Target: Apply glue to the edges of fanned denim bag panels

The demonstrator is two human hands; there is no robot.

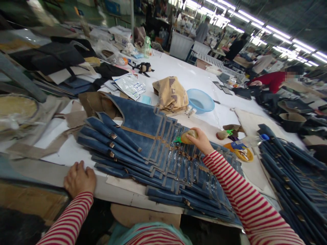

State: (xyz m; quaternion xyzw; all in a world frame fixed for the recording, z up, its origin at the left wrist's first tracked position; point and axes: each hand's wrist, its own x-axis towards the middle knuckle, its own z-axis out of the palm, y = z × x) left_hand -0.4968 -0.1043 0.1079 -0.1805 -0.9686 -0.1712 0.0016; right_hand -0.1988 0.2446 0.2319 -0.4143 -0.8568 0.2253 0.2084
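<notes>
My right hand (201, 141) is wrapped round a squeeze bottle (188, 136) of yellowish liquid. Its green nozzle points left and down, close to the overlapping blue pieces (140, 115) with grey edges. Shiny wet-looking streaks, like glue, run along several of those edges below and right of the bottle. A brown strip crosses the pieces, and small metal fittings show on their folded left ends. My left hand (80, 178) rests on the table's front edge, left of the stack, with its fingers slightly bent and apart and nothing in it.
A camouflage cloth (170, 93) and a blue basin (200, 100) stand behind the stack. At right are a second green-tipped bottle (224, 134), a yellow bowl (246, 154), a clear bottle (251, 140) and more blue pieces (288, 170). A person in red (273, 81) bends over the far right.
</notes>
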